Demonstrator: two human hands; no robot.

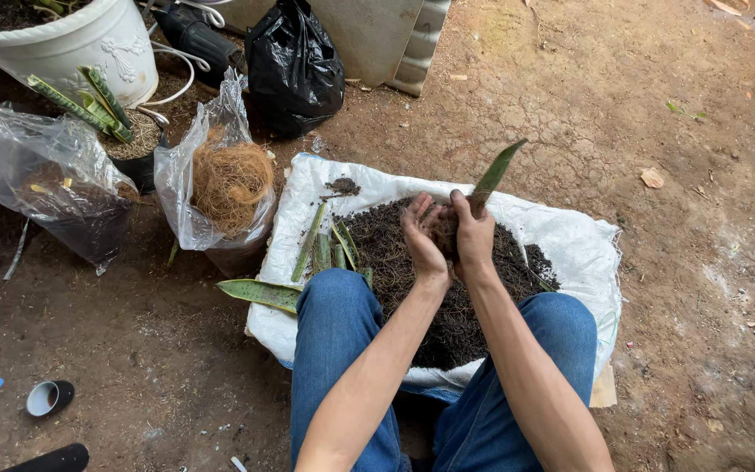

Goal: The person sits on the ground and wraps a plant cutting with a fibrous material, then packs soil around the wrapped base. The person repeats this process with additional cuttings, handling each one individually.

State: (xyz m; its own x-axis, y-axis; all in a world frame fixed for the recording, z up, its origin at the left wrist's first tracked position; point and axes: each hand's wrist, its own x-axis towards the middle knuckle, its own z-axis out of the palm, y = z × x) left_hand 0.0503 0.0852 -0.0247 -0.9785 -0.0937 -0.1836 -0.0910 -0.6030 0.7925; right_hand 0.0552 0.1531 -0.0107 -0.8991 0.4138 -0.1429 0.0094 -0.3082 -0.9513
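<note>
Centre frame: my left hand [422,240] and right hand [474,234], fingers clamped together around a soil-caked root clump [444,229] with a long green leaf [495,173], above the white woven sack [570,240] of dark potting soil [395,249]. Left: clear plastic bag of brown coconut fibre [227,183]. Upper left: white ornate plastic pot [89,39]; crumpled black plastic bag [294,65].

A green pointed leaf cutting [493,177] tilts upright, roots in a soil clump [444,232].

The person wears blue denim jeans [334,332]; both forearms are bare, with no sleeves, gloves, rings or watch.
</note>
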